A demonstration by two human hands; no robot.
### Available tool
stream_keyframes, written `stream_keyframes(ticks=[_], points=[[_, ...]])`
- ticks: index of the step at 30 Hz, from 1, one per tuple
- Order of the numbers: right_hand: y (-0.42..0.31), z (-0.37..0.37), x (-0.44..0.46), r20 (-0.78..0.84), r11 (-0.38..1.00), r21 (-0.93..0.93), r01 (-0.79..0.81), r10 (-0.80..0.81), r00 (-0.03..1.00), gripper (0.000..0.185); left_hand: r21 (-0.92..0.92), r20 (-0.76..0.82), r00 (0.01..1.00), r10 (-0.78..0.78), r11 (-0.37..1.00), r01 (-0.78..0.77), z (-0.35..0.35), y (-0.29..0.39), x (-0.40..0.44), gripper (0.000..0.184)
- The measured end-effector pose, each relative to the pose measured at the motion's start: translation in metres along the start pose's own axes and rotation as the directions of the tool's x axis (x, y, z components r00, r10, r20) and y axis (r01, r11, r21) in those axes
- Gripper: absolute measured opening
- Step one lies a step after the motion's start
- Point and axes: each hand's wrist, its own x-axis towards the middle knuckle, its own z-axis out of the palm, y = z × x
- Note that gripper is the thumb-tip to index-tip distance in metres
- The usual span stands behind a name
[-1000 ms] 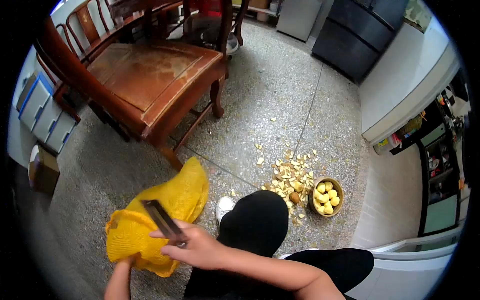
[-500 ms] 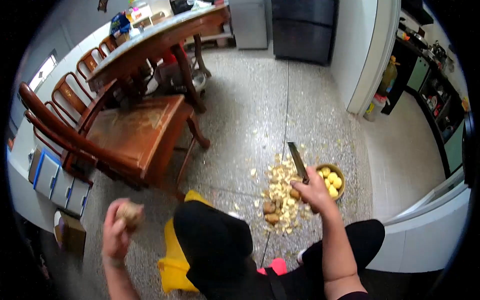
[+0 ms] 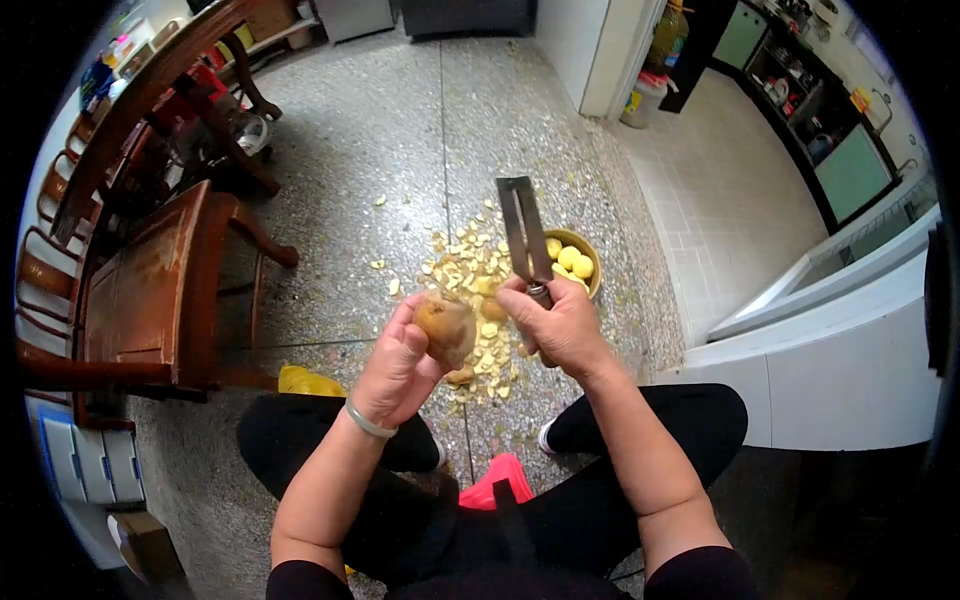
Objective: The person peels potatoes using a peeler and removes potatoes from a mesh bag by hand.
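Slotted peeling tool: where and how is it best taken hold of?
Best gripped, I'd judge, by its handle, coming from the near right, as the right hand does: the handle lies toward the person, while the flat slotted blade points away.

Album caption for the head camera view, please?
Left hand holds a brown potato, right hand a slotted peeler, above scattered peelings.

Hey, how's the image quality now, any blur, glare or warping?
Head view: potato in the left hand looks slightly smeared, while the peeler in the right hand is clearer; head view: pale sheen on the floor; head view: wide-angle warping, chair slanting at left, corners black.
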Motion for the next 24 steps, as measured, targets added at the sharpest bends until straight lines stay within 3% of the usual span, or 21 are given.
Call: stream_keyframes(ticks=[3, 5, 6, 13, 14, 15, 17, 18, 19, 21, 24], points=[[0.011, 0.006, -0.002, 0.017, 0.999, -0.019, 0.049, -0.049, 0.999, 0.021, -0.032, 0.004, 1.0, -0.027, 0.999, 0.027, -0.007, -0.019, 0.008, 0.068], [0.035, 0.002, 0.009, 0.08, 0.933, -0.115, 0.341, -0.334, 0.939, 0.022, 0.152, -0.006, 0.999, -0.052, 0.987, 0.052, -0.001, -0.027, 0.012, 0.065], [0.026, 0.002, 0.006, 0.073, 0.988, -0.052, 0.146, -0.142, 0.987, 0.019, 0.156, -0.018, 0.998, -0.06, 0.986, 0.062, -0.001, -0.026, 0.013, 0.061], [0.051, 0.012, 0.02, -0.038, 0.996, -0.082, 0.046, -0.049, 0.998, 0.015, 0.235, -0.021, 0.996, -0.083, 0.968, 0.085, -0.028, -0.031, 0.01, 0.06], [0.049, 0.016, 0.021, -0.102, 0.998, 0.029, -0.06, 0.063, 0.993, 0.017, 0.19, -0.04, 0.998, -0.044, 0.98, 0.051, -0.026, -0.029, 0.01, 0.061], [0.053, 0.015, 0.024, -0.097, 0.998, 0.029, -0.064, 0.067, 0.993, 0.017, 0.147, -0.062, 0.998, -0.006, 0.989, 0.015, -0.025, -0.026, 0.009, 0.063], [0.064, 0.008, 0.031, -0.084, 0.946, -0.324, -0.003, -0.025, 0.996, 0.019, 0.095, -0.063, 0.998, 0.005, 0.996, 0.001, -0.023, -0.013, 0.008, 0.069], [0.064, 0.009, 0.032, -0.073, 0.938, -0.344, -0.047, 0.023, 0.997, 0.021, -0.013, -0.044, 0.999, -0.031, 0.999, 0.03, -0.02, -0.005, 0.007, 0.071], [0.062, 0.011, 0.033, -0.063, 0.937, -0.346, -0.044, 0.023, 0.998, 0.021, -0.121, -0.021, 0.998, -0.063, 0.991, 0.06, -0.021, 0.0, 0.006, 0.072], [0.051, 0.016, 0.031, -0.07, 0.969, -0.219, -0.113, 0.1, 0.992, 0.021, -0.17, -0.006, 1.0, 0.008, 0.985, -0.009, -0.035, -0.004, 0.004, 0.071], [0.036, 0.027, 0.026, -0.039, 0.992, -0.116, -0.045, 0.04, 0.998, 0.016, -0.282, 0.044, 0.998, -0.033, 0.958, 0.045, -0.047, -0.004, 0.004, 0.066]])
